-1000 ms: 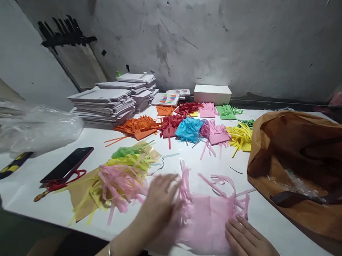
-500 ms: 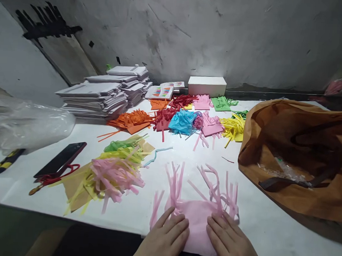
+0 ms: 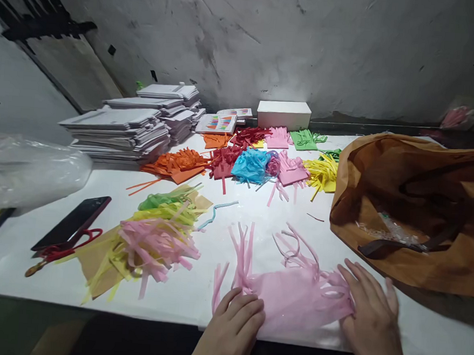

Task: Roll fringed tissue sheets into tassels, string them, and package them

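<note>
Between my left hand (image 3: 237,318) and my right hand (image 3: 373,311) lay the pink sheet (image 3: 293,303), its long axis running side to side across my front at the near edge of the white table (image 3: 180,292). Neither hand was the nearer one, for both touched it: the left at its left end, the right at its right end. My left fingers lay close together over that end, slightly bent, the thumb out of sight, so I cannot tell whether they pinched it or only pressed. My right hand was spread wider, its fingers apart and reaching forward, with the sheet's right end meeting its inner side; whether the thumb gripped from below was hidden too. Along the pink sheet's far side, thin pink strips (image 3: 244,254) pointed away from me, some curled into loops toward its right end. Left of the pink sheet and a little beyond it sat a loose heap of fringed paper (image 3: 157,242) in pink, yellow and green, apart from my hands. To the right of the pink sheet, just past my right hand, gaped the brown bag (image 3: 340,206). Well beyond the pink sheet stretched a row with an orange bundle (image 3: 181,163), a blue bundle (image 3: 251,165) and a yellow bundle (image 3: 322,172), and farther still stood the white box (image 3: 284,116).
</note>
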Demonstrator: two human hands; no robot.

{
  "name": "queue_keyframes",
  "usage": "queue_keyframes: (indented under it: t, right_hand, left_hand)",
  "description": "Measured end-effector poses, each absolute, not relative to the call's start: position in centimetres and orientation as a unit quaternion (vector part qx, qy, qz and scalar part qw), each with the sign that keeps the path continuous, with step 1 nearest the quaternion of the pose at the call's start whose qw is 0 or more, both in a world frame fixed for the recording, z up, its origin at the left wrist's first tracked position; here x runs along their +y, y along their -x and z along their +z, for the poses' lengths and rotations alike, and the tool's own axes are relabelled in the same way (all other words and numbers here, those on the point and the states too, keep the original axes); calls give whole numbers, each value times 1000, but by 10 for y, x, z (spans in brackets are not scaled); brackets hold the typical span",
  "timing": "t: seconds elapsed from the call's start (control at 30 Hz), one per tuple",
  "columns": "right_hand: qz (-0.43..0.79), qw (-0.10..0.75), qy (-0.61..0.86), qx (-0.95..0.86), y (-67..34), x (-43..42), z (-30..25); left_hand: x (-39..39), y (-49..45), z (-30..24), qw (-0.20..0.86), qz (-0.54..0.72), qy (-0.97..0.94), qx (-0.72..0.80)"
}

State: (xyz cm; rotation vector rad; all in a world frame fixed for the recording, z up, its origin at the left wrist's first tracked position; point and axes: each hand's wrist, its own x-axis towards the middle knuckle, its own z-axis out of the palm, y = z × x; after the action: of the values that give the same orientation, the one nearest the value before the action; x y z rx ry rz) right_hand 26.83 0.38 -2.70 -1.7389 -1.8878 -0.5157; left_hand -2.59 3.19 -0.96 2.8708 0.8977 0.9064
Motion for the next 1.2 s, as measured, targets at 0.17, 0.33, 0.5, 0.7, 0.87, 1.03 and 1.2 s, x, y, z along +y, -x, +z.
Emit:
queue_keyframes:
  t: [0.17, 0.33, 0.5, 0.7, 0.87, 1.03, 1.2]
  right_hand:
    - [-70, 225, 578, -782, -240, 5, -29]
    - [-107, 234, 668, -699, -227, 36, -20]
    - [-220, 187, 734, -615, -313, 26, -18]
    - [-236, 136, 648, -711, -339, -32, -2]
    - [-175, 256, 380, -872, -226, -6, 11]
    - [-109, 336, 394, -849, -217, 1, -20]
    - [-89, 316, 425, -843, -245, -11, -31]
  left_hand:
    - [33, 23, -9, 3, 316, -908, 274]
    - [33, 25, -11, 1, 304, -921, 245]
    - [32, 25, -21, -10, 322, -906, 275]
    - [32, 18, -26, -1, 304, -905, 298]
    - [33, 17, -26, 5, 287, -912, 294]
    - [32, 22, -28, 4, 300, -909, 289]
    - [32, 15, -12, 61, 301, -891, 334]
